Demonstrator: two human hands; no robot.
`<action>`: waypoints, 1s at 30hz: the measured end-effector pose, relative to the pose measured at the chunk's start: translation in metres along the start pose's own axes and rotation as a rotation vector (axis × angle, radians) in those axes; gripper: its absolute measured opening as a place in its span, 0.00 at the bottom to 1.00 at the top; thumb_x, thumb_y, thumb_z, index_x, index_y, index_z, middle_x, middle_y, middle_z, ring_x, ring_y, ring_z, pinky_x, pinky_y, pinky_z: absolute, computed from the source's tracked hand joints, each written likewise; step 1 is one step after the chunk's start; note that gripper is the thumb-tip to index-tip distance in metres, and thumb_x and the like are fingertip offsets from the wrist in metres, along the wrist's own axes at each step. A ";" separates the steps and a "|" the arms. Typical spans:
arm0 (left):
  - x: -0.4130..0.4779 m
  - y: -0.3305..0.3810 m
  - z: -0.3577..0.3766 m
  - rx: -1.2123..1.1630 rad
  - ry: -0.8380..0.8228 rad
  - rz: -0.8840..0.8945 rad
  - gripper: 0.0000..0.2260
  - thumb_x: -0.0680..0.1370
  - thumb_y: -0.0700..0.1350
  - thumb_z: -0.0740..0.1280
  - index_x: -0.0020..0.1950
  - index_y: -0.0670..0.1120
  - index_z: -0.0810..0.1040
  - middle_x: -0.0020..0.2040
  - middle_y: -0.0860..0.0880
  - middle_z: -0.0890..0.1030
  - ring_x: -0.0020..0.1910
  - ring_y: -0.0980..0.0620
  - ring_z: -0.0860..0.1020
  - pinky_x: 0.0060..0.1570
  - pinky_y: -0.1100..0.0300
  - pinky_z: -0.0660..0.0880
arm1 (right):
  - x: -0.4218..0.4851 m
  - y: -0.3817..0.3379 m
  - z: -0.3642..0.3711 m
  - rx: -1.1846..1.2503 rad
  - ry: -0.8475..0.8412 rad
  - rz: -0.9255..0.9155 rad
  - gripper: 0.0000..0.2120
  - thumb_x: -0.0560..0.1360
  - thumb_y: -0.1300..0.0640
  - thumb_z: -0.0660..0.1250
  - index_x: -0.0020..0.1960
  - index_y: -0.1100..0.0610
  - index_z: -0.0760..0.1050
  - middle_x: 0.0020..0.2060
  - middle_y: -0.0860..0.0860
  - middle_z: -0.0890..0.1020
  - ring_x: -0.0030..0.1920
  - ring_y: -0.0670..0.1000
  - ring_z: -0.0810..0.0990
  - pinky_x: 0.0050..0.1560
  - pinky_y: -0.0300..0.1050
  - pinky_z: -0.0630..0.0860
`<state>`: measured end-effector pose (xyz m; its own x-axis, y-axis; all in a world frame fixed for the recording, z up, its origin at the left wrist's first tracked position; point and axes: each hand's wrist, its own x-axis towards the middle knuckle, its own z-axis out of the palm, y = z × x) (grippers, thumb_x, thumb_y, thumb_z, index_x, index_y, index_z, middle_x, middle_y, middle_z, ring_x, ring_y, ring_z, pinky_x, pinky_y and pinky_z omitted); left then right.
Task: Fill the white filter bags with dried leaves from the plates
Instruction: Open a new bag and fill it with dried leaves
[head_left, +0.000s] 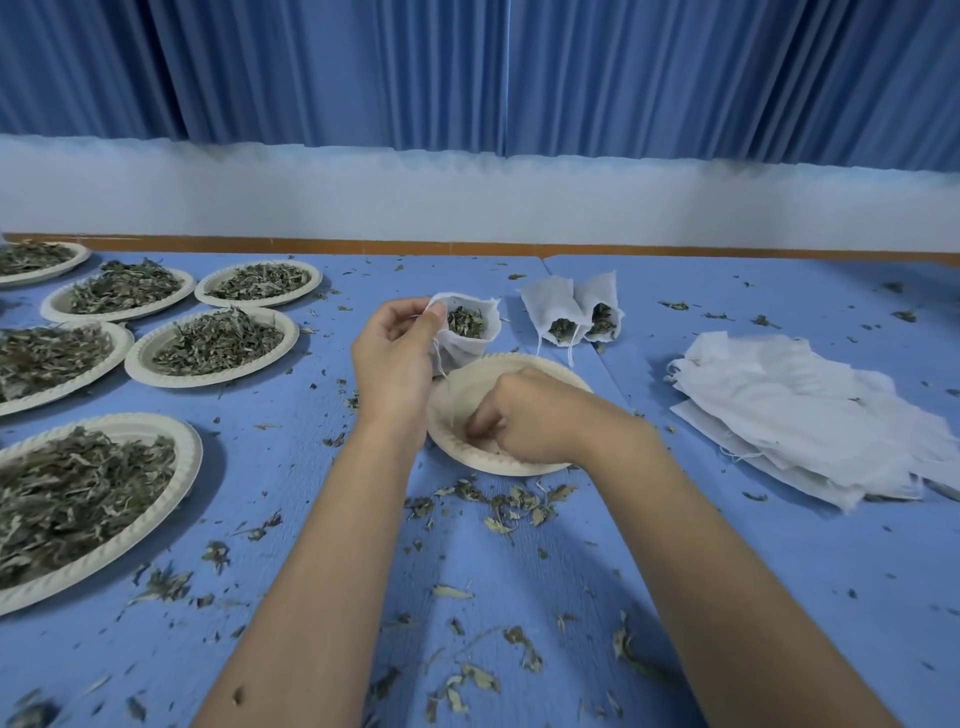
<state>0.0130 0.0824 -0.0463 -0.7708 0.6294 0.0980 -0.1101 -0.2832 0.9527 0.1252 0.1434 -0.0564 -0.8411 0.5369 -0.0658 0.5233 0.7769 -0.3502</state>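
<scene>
The landmark here is the near-empty plate in the middle of the blue table. Far to its left sit six paper plates heaped with dried leaves, grey-green and curled, the nearest one the fullest. Just above the plate's left rim, the left hand pinches the mouth of a white filter bag between thumb and fingers, holding it open and tilted; dark leaves show inside, and its drawstring dangles toward the plate. The right hand rests inside the plate with fingers curled together, pinched narrow over the last crumbs. Beyond the plate to its right, two filled bags lie side by side, touching, mouths toward the camera. Farther right lies a loose stack of empty bags. Stray leaf bits litter the table just in front of the plate.
</scene>
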 end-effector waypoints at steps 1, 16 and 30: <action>0.000 0.000 0.000 0.009 0.000 0.002 0.06 0.76 0.42 0.69 0.39 0.51 0.76 0.34 0.56 0.75 0.23 0.65 0.71 0.25 0.70 0.70 | -0.002 0.001 -0.002 0.002 -0.019 0.009 0.14 0.72 0.64 0.63 0.52 0.54 0.83 0.50 0.51 0.84 0.55 0.52 0.78 0.56 0.51 0.77; -0.003 -0.002 0.002 0.035 -0.024 0.007 0.06 0.76 0.40 0.68 0.40 0.49 0.76 0.32 0.53 0.76 0.23 0.62 0.70 0.30 0.65 0.73 | -0.002 0.003 0.011 0.151 0.237 0.113 0.06 0.68 0.64 0.68 0.41 0.56 0.82 0.38 0.46 0.82 0.42 0.47 0.78 0.46 0.43 0.78; -0.020 -0.008 0.020 0.179 -0.251 0.178 0.06 0.75 0.40 0.69 0.39 0.49 0.78 0.36 0.54 0.80 0.35 0.60 0.77 0.41 0.63 0.76 | -0.003 -0.014 -0.014 0.538 0.844 0.179 0.09 0.71 0.67 0.66 0.42 0.54 0.71 0.31 0.50 0.80 0.33 0.47 0.79 0.36 0.39 0.73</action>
<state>0.0417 0.0867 -0.0499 -0.5876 0.7458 0.3138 0.1413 -0.2873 0.9474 0.1226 0.1356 -0.0386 -0.2765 0.8495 0.4493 0.3258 0.5227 -0.7878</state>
